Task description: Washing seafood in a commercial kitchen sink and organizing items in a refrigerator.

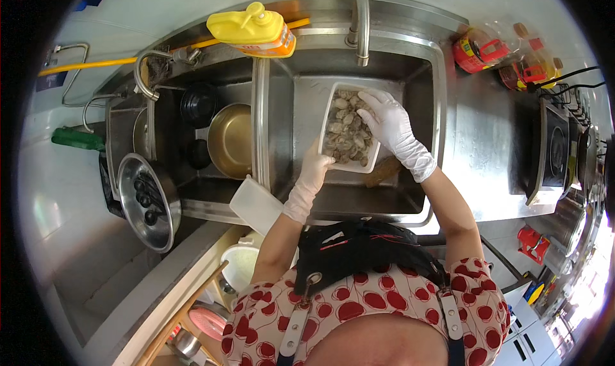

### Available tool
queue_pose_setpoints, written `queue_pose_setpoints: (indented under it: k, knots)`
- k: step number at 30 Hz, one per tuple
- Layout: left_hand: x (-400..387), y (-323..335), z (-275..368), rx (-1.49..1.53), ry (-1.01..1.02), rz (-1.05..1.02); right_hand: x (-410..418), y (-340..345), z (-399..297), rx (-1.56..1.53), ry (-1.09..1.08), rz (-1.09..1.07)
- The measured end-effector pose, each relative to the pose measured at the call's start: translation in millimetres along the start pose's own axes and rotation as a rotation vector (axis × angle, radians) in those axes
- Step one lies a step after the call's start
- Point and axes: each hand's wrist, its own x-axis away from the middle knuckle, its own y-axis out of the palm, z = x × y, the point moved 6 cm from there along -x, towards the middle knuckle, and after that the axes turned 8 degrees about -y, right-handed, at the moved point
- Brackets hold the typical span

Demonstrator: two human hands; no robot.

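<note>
A white plastic tub of shucked shellfish meat, possibly oysters, is held over the right-hand steel sink basin. My left hand, in a white disposable glove, grips the tub's lower left corner, thumb over the rim. My right hand, gloved likewise, reaches across the tub's right rim. Its fingertips touch the shellfish near the upper right corner; whether they pinch a piece is hidden. Cloudy liquid seems to surround the meat. Under the tub, a brown object lies on the basin floor, partly covered.
A steel faucet overhangs the basin. A yellow jug stands on the back ledge. Leftward, a gold-coloured pot sits in the neighbouring basin. A translucent lid rests at the front edge. Oil bottles stand on the right counter.
</note>
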Motion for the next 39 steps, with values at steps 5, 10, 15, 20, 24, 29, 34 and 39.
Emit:
queue_pose_setpoints:
  k: [5, 10, 15, 20, 24, 29, 34, 39]
  knots:
    - [2.8, -3.9, -7.1, -0.051, 0.028, 0.003, 9.4, 32.1, -4.7, -0.042, -0.05, -0.018]
    - [12.1, -3.7, -9.7, -0.027, -0.057, 0.087, 20.9, 64.6, -10.8, 0.162, 0.001, -0.201]
    - [22.1, 0.4, -11.4, -0.041, -0.122, 0.104, 31.6, 88.0, -5.4, 0.117, 0.016, -0.228]
    - [21.4, -0.3, -19.5, 0.01, -0.148, 0.078, 38.2, 99.0, -4.8, 0.08, 0.045, -0.253]
    - [20.3, -1.8, -23.8, 0.029, -0.211, 0.085, 42.4, 99.0, -3.0, 0.101, 0.028, -0.224]
    - [19.1, -3.1, -25.7, 0.008, -0.192, 0.093, 43.6, 97.2, -3.3, 0.083, 0.046, -0.236]
    - [17.7, 0.1, -25.2, -0.023, -0.218, 0.108, 45.3, 95.5, -0.7, 0.097, 0.041, -0.217]
    - [22.1, 6.7, -19.4, -0.042, -0.204, 0.096, 47.3, 95.4, -1.9, 0.138, 0.031, -0.221]
